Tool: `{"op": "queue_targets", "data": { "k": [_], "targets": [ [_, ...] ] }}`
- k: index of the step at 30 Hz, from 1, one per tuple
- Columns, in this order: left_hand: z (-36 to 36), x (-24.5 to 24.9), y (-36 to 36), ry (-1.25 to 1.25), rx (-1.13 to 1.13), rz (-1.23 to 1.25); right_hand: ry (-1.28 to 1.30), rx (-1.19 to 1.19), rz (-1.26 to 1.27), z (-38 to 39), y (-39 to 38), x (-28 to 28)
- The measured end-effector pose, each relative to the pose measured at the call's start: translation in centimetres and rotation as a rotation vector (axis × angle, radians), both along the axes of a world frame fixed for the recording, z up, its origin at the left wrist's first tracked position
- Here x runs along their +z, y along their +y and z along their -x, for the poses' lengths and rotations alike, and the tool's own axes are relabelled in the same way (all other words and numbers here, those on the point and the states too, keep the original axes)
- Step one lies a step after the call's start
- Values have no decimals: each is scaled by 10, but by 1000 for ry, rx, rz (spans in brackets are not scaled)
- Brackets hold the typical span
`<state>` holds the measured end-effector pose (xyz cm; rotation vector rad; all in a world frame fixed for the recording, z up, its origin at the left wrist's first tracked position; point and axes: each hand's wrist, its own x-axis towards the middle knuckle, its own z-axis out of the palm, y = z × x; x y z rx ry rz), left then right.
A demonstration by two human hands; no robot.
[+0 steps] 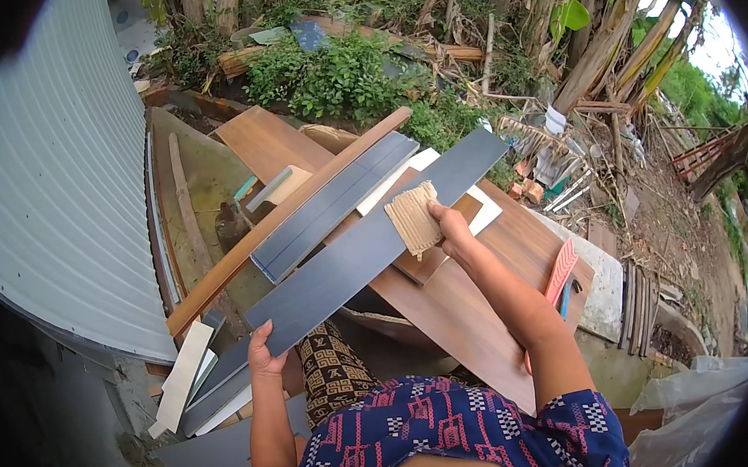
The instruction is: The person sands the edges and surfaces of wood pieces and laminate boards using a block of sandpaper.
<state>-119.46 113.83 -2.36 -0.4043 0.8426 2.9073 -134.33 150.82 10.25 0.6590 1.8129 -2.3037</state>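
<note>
A long dark grey board [334, 275] slants across the middle of the head view, its far end up to the right. At its lower left end, my left hand [266, 352] grips the edge, thumb on top. My right hand [450, 226] is closed on a torn piece of corrugated cardboard [414, 219], which lies against the board's upper face. The fingers beneath the board and behind the cardboard are partly hidden. Just beyond lies another dark grey board [337, 203] with lines along it, beside a long brown wooden strip [291, 222].
Brown wood-grain panels [475, 309] spread under and right of the board. A red striped object [560, 271] rests on them. Offcuts [180, 377] are piled at lower left, near a corrugated metal sheet [66, 168]. Leafy plants [329, 80] and trunks stand behind.
</note>
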Motion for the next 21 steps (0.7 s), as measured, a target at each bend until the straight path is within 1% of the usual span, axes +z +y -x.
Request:
{"op": "queue_targets", "data": {
  "k": [1, 4, 5, 8, 12, 16, 18, 21],
  "targets": [
    [5, 1, -2, 11, -3, 8, -2, 23, 25, 17, 2, -14],
    [18, 9, 1, 0, 30, -18, -17, 55, 94, 42, -7, -21],
    [22, 12, 2, -12, 47, -35, -13, 63, 100, 49, -9, -24],
    [33, 13, 2, -1, -1, 54, -12, 72, 112, 67, -11, -34],
    [41, 17, 5, -53, 6, 39, -24, 60, 124, 90, -3, -56],
    [44, 13, 6, -81, 13, 12, -48, 51, 130, 82, -8, -34],
    [45, 11, 8, -96, 20, 22, -58, 80, 84, 77, -9, -22],
    [45, 8, 10, -103, 22, 62, -50, 129, 24, 79, -2, -23]
  ]
}}
